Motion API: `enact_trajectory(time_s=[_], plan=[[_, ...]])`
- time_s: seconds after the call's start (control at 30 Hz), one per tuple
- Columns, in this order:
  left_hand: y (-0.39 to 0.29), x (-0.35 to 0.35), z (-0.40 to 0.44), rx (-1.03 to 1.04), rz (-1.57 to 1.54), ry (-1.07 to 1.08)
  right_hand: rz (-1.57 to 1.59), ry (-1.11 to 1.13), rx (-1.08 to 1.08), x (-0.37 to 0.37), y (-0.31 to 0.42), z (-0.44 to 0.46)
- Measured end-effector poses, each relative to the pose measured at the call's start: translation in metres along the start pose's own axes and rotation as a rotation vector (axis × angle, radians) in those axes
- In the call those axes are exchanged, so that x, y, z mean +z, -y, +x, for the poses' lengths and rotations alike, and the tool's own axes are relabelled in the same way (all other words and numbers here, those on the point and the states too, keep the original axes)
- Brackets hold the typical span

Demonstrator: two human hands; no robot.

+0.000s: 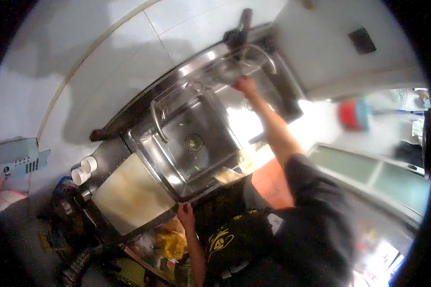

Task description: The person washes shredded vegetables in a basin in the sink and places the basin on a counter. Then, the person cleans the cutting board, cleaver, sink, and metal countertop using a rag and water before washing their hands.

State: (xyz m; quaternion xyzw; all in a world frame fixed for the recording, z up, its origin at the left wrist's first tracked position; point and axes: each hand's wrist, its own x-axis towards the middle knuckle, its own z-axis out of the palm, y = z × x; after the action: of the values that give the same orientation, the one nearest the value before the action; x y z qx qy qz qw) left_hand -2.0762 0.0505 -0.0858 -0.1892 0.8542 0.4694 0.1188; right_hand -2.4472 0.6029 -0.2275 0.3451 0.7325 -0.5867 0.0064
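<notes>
The right arm reaches far out over the sink, nearly straight, with the right hand (245, 86) at its back part. The right fingers are bent at the near edge of a blurred, roundish grey vessel (226, 70); whether they grip it, I cannot tell. The left arm is drawn in near the body, and the left hand (186, 213) is at the front edge by the sink corner, its fingers bent; I cannot tell whether they hold anything.

Just past the right fingers, a curved tap (269, 58) arches beside the vessel, and a dark-handled object (244, 21) stands farther back, near the wall (187, 28). A white board (134, 193) lies just left of the left fingers; white cups (81, 177) are well beyond it. The left basin (210, 138) opens between the two hands, with a second tap (154, 119) along its far left side.
</notes>
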Motion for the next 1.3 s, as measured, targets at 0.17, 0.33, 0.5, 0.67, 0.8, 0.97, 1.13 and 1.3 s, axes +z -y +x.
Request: enact_trajectory(time_s=[0.17, 0.33, 0.5, 0.67, 0.8, 0.97, 1.13, 1.3], plan=[[0.066, 0.004, 0.007, -0.102, 0.021, 0.029, 0.195, 0.148, -0.04, -0.005, 0.067, -0.081], [0.004, -0.001, 0.007, -0.054, 0.095, 0.081, 0.352, 0.195, -0.02, 0.021, 0.1, -0.126], [-0.024, -0.006, 0.006, -0.05, 0.186, 0.066, -0.028, 0.394, -0.366, 0.066, 0.091, -0.14], [-0.009, -0.011, -0.001, -0.066, 0.168, 0.044, 0.45, 0.321, 0.082, 0.113, 0.11, -0.171], [-0.004, -0.019, -0.011, -0.179, 0.198, 0.04, 0.341, 0.304, 0.075, 0.143, 0.101, -0.163], [0.005, -0.023, -0.019, -0.176, 0.147, 0.012, 0.191, 0.239, 0.101, 0.153, 0.111, -0.169], [0.003, -0.019, -0.018, -0.086, 0.153, 0.006, 0.041, 0.233, -0.386, 0.185, 0.017, -0.108], [0.099, -0.004, -0.007, 0.032, -0.005, -0.004, -0.463, 0.301, -0.519, 0.151, 0.046, -0.138]])
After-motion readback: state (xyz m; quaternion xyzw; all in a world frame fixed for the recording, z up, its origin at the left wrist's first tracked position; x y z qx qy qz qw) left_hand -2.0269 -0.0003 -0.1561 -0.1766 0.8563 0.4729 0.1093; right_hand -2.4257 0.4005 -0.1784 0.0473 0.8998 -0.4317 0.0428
